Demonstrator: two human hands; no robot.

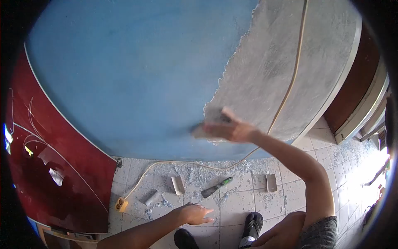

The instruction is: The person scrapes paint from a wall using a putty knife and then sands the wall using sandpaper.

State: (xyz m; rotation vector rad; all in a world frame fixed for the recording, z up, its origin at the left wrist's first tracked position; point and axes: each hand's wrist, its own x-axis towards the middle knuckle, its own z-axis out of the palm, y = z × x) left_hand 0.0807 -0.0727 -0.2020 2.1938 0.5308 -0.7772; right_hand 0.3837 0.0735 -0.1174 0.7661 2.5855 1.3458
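My right hand (228, 126) is raised at the lower part of the wall, where blue paint (145, 74) meets bare grey plaster (269, 62) along a ragged edge. Motion smears its fingers, so whether they hold anything cannot be made out. Lower down, my left hand (197, 213) hovers over the tiled floor with its fingers stretched out and nothing in it. Nearest to it lies a scraper (216, 187) with a green and black handle. Curled greyish sheets (177, 185) rest on the tiles, one of them (271, 183) farther right.
Paint flakes (190, 169) litter the floor along the wall. A cream cable (286, 95) hangs down the wall and runs to a yellow socket block (121, 204). A glossy dark red panel (62, 166) stands at left, and a brown doorway (352, 87) at right. My feet are below.
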